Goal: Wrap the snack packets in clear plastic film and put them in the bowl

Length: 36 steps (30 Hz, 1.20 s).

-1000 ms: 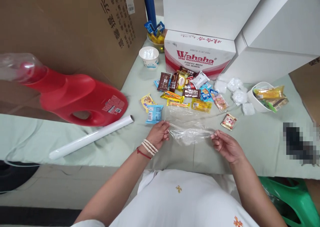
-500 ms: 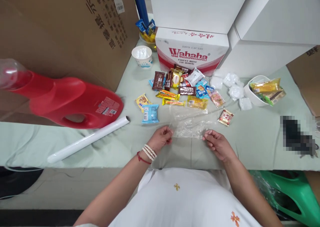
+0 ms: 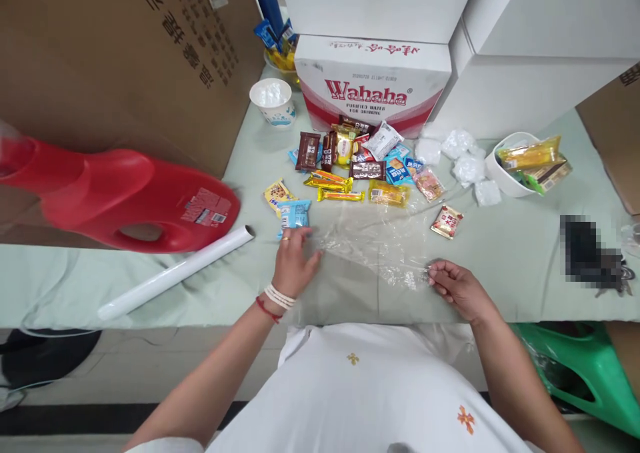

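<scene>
A clear plastic bag (image 3: 380,240) lies spread on the table in front of me. My right hand (image 3: 457,285) pinches its near right corner. My left hand (image 3: 296,263) is off the bag, fingers apart, its fingertips at the lower edge of a light blue snack packet (image 3: 295,213); whether they touch it I cannot tell. A yellow snack packet (image 3: 279,196) lies just behind that one. Beyond the bag sits a heap of wrapped snacks with a brown packet (image 3: 307,151) and a yellow packet (image 3: 390,194). A small red and cream packet (image 3: 447,222) lies right of the bag.
On the left are a red jug (image 3: 135,200) and a white tube (image 3: 180,272). A Wahaha carton (image 3: 373,86) stands at the back, a paper cup (image 3: 273,103) beside it. To the right are crumpled clear plastic bundles (image 3: 469,168) and a white bowl (image 3: 505,176) of snacks.
My left hand has let go of the bag, opened and moved left and forward to the light blue packet. My right hand has shifted right, still holding the bag's corner.
</scene>
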Available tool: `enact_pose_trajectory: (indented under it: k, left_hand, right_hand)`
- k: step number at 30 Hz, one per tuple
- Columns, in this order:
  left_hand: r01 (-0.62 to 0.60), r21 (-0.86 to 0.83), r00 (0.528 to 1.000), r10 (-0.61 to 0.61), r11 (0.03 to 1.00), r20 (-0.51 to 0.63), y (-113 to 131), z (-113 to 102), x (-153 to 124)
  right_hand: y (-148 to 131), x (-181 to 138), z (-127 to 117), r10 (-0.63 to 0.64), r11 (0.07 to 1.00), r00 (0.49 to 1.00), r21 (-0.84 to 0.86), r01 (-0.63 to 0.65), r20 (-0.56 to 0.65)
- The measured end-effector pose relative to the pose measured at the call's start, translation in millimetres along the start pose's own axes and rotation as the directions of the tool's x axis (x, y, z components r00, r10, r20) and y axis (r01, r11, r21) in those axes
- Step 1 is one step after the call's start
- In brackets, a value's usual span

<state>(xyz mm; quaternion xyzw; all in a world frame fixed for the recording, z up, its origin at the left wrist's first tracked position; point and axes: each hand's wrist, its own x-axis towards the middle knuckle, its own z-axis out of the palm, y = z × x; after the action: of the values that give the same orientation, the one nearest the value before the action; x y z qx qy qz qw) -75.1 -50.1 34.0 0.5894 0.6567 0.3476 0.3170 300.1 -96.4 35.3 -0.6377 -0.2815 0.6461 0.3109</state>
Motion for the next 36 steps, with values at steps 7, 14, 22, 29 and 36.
enact_pose_trajectory:
  k: [7,14,22,29,36]
  left_hand:
    - [-0.479,0.261,0.854,0.375,0.838,0.362,18,22,23]
    - [-0.216,0.320,0.915,0.077,0.922,0.397,21,41,43]
    - [-0.117,0.044,0.922,0.093,0.992,0.376,11,52,47]
    - [0.134,-0.168,0.965,-0.090,0.977,0.246,-2,64,58]
    - [0.261,-0.263,0.958,-0.217,0.929,0.186,2,67,54]
  right_hand:
    - [-34,-12,1,-0.571,0.621,0.776,-0.760,0.192,-0.270]
    - [-60,5,91,-0.460,0.297,0.867,-0.887,0.355,0.193]
    - [-28,37,119,-0.443,0.409,0.853,-0.784,0.467,0.277]
    - [-7,16,110,-0.616,0.442,0.745,-0.672,0.594,0.254]
    - [-10,33,140,-0.561,0.416,0.794,-0.749,0.516,0.235]
